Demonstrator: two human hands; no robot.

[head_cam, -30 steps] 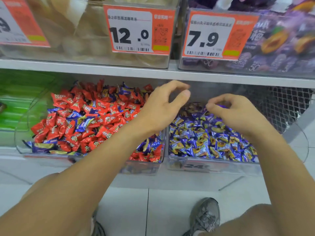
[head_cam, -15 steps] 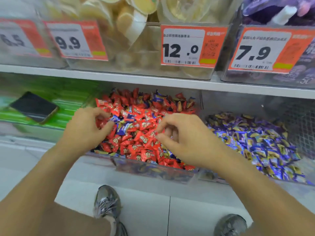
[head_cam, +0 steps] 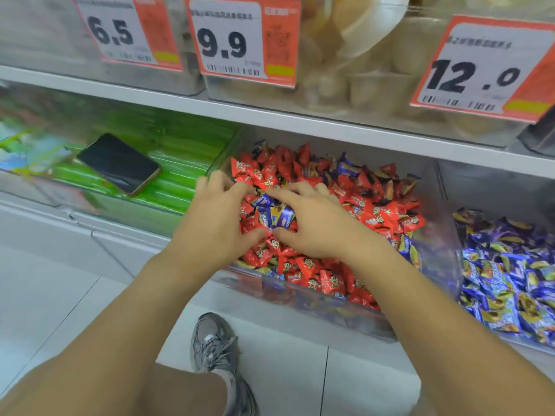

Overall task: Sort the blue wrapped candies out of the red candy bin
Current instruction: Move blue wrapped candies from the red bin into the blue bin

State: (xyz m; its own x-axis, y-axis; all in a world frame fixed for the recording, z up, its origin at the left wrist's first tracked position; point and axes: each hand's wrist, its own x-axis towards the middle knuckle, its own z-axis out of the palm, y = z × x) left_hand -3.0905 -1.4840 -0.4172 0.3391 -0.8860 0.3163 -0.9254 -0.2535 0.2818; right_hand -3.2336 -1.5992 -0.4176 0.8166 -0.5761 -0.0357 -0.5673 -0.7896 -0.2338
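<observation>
Two hands are down in the red candy bin [head_cam: 444,235], a clear plastic tub on the lower shelf, heaped with red wrapped candies [head_cam: 375,211]. From the head camera, the left hand [head_cam: 216,217] comes in from seven o'clock and the right hand [head_cam: 315,223] from five o'clock, and they meet over the middle of the heap. Between them sits a small cluster of blue wrapped candies [head_cam: 274,216], hemmed in on both sides. The left hand's fingers are curled round the cluster's left edge, thumb tucked underneath at the front; the right hand's fingers curl over the top and right side, its thumb close to the left thumb. Both hands are gripping that blue cluster together. More blue wrappers show mixed into the red ones towards twelve and one o'clock in the bin, and a few along its front wall.

At three o'clock from the red bin stands a neighbouring bin of blue candies [head_cam: 507,280], just beside it. At nine o'clock is a bin of green packets [head_cam: 180,163], with a dark smartphone [head_cam: 118,163] lying tilted on top of them. Above runs a white shelf edge [head_cam: 270,115], and over that hang orange price tags reading 6.5 [head_cam: 126,28], 9.9 [head_cam: 240,40] and 12.0 [head_cam: 480,70]. Below, on the pale tiled floor [head_cam: 60,280], a grey sneaker [head_cam: 214,343] shows at six o'clock.
</observation>
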